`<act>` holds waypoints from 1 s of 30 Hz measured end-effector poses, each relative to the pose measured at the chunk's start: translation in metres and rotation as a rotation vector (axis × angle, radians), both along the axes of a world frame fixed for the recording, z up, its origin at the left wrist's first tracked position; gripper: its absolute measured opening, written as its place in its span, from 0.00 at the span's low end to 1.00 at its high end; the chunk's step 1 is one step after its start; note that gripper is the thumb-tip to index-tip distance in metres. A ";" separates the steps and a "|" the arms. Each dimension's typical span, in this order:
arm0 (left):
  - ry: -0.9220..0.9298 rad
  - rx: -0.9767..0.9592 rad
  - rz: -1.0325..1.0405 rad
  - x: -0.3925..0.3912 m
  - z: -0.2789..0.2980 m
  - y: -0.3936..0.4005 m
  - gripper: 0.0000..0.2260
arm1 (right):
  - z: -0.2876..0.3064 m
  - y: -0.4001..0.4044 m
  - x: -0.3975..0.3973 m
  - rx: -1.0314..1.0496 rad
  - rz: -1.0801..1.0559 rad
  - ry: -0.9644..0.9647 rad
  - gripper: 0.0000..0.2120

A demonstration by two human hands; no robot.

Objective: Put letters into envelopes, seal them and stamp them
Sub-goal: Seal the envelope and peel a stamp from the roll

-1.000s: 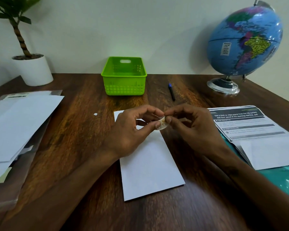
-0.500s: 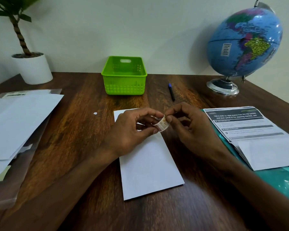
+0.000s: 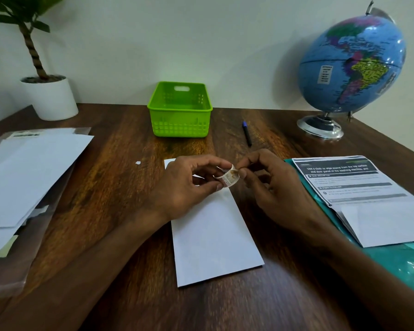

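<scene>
A bright green latticed basket (image 3: 179,111), a blue multicoloured globe (image 3: 351,65), a plain white envelope (image 3: 213,235), a dark brown wood-grain table (image 3: 120,163).

Compared with one second ago, the stamp (image 3: 229,178) is more exposed: it was then largely hidden between the meeting fingertips, and it now shows as a curled strip with its printed face and perforated edge visible. The left hand (image 3: 189,185) has opened its pinch slightly, thumb under the lower end of the strip and forefinger over the top. The right hand (image 3: 275,187) now pinches the upper right corner of the strip, its fingertips drawn slightly away from the left thumb.
</scene>
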State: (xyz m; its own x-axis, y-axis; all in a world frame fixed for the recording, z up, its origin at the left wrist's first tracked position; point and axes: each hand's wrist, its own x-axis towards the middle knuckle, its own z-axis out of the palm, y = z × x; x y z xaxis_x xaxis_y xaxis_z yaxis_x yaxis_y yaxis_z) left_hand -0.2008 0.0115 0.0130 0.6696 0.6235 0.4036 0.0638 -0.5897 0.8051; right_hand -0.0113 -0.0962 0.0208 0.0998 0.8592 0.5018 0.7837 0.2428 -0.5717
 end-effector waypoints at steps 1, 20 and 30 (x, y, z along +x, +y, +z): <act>-0.001 0.001 0.003 0.000 0.000 0.000 0.17 | 0.001 0.000 0.000 -0.004 -0.003 -0.004 0.05; 0.012 0.027 0.044 -0.002 0.001 0.003 0.17 | 0.002 -0.004 -0.005 -0.021 -0.020 -0.040 0.06; 0.033 0.065 0.062 -0.001 0.000 -0.003 0.16 | -0.006 0.001 -0.001 0.094 0.014 0.018 0.23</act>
